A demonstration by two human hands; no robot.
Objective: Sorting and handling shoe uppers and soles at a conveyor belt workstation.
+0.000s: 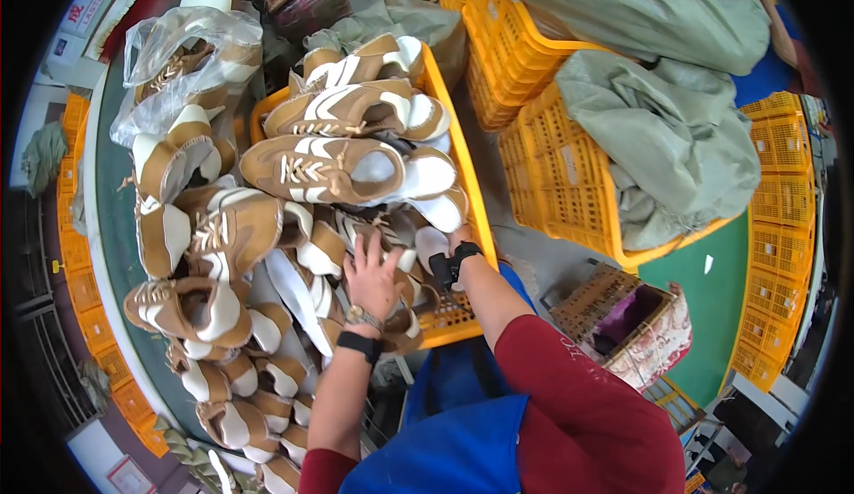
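Observation:
A yellow crate (455,152) is heaped with tan-and-white sneakers (325,169). My left hand (374,276) lies flat on the shoes at the crate's near end, its fingers spread and nothing gripped. A watch and a black band sit on that wrist. My right hand (438,258) reaches into the crate's near right corner beside a white shoe heel. Its fingers are buried among the shoes, so its grip is hidden. A black watch is on that wrist, and the red sleeve (569,387) runs back from it.
More sneakers (200,307) spill over the green-topped table on the left. A clear plastic bag of shoes (182,58) lies at the far left. Yellow crates (569,183) holding grey-green sacks (676,138) stand on the right. A wicker basket (623,316) sits on the floor.

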